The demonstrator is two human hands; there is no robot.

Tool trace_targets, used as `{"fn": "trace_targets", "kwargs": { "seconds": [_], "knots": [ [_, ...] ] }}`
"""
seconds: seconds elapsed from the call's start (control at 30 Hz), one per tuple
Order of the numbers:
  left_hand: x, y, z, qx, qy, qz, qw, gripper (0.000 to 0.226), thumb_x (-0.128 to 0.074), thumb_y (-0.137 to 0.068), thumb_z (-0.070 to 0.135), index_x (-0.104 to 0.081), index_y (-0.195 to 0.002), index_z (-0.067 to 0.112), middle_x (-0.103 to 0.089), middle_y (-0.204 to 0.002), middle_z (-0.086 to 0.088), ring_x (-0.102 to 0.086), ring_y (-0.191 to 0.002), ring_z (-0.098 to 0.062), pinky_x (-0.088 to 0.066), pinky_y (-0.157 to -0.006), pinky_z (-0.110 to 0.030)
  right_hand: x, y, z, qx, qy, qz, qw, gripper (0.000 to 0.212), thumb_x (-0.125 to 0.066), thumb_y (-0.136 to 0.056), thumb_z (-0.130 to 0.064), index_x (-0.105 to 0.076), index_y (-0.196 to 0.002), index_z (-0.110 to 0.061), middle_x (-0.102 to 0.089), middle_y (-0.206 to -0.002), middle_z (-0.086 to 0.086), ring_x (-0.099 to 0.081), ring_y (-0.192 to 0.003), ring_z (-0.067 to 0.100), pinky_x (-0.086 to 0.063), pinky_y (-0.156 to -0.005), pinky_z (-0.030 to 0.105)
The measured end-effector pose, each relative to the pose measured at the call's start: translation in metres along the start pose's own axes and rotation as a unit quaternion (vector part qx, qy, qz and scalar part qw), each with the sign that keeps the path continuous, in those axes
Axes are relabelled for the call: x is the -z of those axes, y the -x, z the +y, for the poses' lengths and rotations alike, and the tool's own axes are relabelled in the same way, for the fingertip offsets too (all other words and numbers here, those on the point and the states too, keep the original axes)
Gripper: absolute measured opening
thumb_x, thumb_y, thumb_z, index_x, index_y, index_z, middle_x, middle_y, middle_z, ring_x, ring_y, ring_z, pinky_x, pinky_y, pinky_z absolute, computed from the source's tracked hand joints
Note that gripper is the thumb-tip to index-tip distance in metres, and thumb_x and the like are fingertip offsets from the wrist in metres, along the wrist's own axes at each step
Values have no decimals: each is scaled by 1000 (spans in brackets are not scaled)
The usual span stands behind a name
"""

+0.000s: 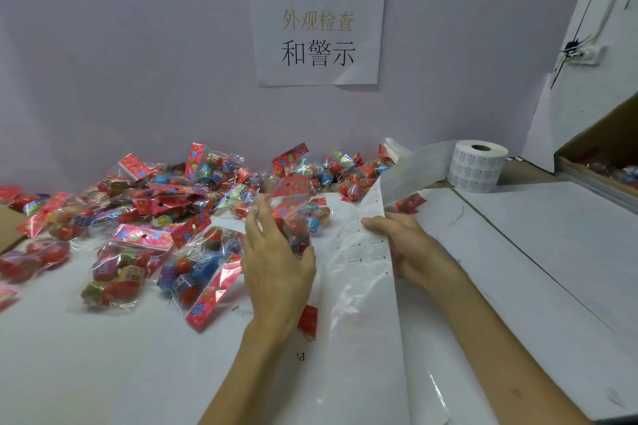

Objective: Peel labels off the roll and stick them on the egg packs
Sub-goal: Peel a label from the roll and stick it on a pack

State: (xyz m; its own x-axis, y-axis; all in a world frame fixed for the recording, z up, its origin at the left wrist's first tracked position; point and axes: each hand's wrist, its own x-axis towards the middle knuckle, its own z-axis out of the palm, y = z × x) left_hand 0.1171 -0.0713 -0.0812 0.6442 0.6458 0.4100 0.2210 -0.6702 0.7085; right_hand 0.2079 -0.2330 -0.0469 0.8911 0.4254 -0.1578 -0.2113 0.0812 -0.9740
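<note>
We cannot read the pack (pixel 293 214) in our left hand (pixel 276 269): it is blurred, and the hand covers part of it. Thumb on one side and fingers on the other pinch it, in front of the pile (pixel 155 217) and just left of the strip (pixel 359 252). The labels on the strip are too faint to make out. Our right hand (pixel 411 248) grips the strip at its right edge, thumb on top, the other fingers hidden beneath. The strip arches back to the roll (pixel 478 166), which stands on end near the wall (pixel 138 45), and its loose end runs off the bottom of the view. The box (pixel 600 152) at far right is cut off by the frame.

The pile spreads over the left and back of the table (pixel 518 252), up to the wall. Bare white table shows to the right of the strip, from the roll to the near edge.

In the box we glimpse a few blurred packs. Each clear pack in the pile holds coloured eggs under a red header.
</note>
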Motion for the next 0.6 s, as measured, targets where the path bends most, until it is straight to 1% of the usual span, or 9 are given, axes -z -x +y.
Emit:
{"fn": "trace_targets", "kwargs": {
  "seconds": [0.03, 0.1, 0.17, 0.23, 0.3, 0.37, 0.43, 0.53, 0.6],
  "knots": [
    [0, -1, -1, 3, -4, 9, 1000, 113, -84, -82, 35, -5, -163, 24, -16, -168, -5, -21, -154, -29, -27, -122, -53, -1, 1, -1, 2, -8, -16, 1000, 18, -61, -98, -10, -68, -114, -9, -77, -109, 14, -75, -97, 30, -63, -76, 43],
    [1, -1, 1, -9, -1, 38, 999, 109, -81, -84, 34, -7, -163, 23, -12, -170, -5, -15, -156, -28, -19, -124, -50, -2, 2, -2, 9, -30, -49, 998, 22, -59, -98, -8, -67, -119, -5, -76, -110, 14, -75, -95, 28, -63, -73, 38],
    [5, 0, 7, -47, 23, 84, 995, 99, -80, -85, 29, -18, -161, 21, -19, -168, -5, -20, -154, -27, -17, -123, -43, -2, 4, -3, 16, -32, -79, 996, 24, -56, -99, -7, -65, -121, 0, -76, -109, 15, -75, -91, 25, -62, -68, 33],
    [9, 1, 13, -91, 80, 122, 985, 84, -79, -85, 27, -34, -155, 19, -34, -162, -7, -33, -148, -27, -25, -121, -42, 0, 6, -4, 33, -31, -111, 993, 27, -55, -99, -8, -66, -122, 0, -75, -112, 16, -75, -93, 25, -61, -70, 32],
    [11, 3, 16, -120, 152, 117, 974, 68, -77, -86, 30, -45, -146, 18, -51, -148, -5, -48, -136, -24, -39, -115, -39, 2, 7, -4, 60, -37, -139, 988, 27, -56, -96, -10, -69, -120, -4, -73, -117, 16, -73, -99, 25, -62, -77, 33],
    [14, 5, 20, -102, 235, 63, 965, 58, -76, -89, 34, -48, -138, 20, -61, -131, 1, -61, -117, -14, -52, -99, -27, 2, 8, -4, 79, -45, -150, 984, 29, -60, -91, -11, -72, -117, -10, -72, -122, 15, -71, -108, 28, -60, -89, 36],
    [16, 6, 23, -60, 284, 2, 957, 56, -75, -89, 36, -46, -135, 22, -67, -114, 4, -66, -97, -4, -53, -79, -12, 1, 9, -4, 88, -55, -153, 983, 30, -63, -86, -12, -76, -112, -15, -71, -124, 15, -69, -113, 29, -55, -97, 40],
    [18, 5, 24, 5, 325, -108, 940, 60, -73, -86, 44, -45, -136, 26, -69, -101, 5, -61, -86, 18, -43, -66, 2, 1, 8, -2, 105, -46, -152, 982, 28, -63, -87, -6, -77, -111, -14, -72, -122, 15, -69, -112, 28, -56, -97, 39],
    [20, 6, 24, 44, 358, -178, 915, 63, -72, -79, 50, -47, -134, 32, -63, -103, 13, -60, -83, 22, -45, -62, 1, 1, 6, 0, 117, -17, -143, 983, 28, -61, -93, -1, -76, -111, -16, -74, -118, 12, -71, -107, 26, -60, -91, 37]
  ]
}}
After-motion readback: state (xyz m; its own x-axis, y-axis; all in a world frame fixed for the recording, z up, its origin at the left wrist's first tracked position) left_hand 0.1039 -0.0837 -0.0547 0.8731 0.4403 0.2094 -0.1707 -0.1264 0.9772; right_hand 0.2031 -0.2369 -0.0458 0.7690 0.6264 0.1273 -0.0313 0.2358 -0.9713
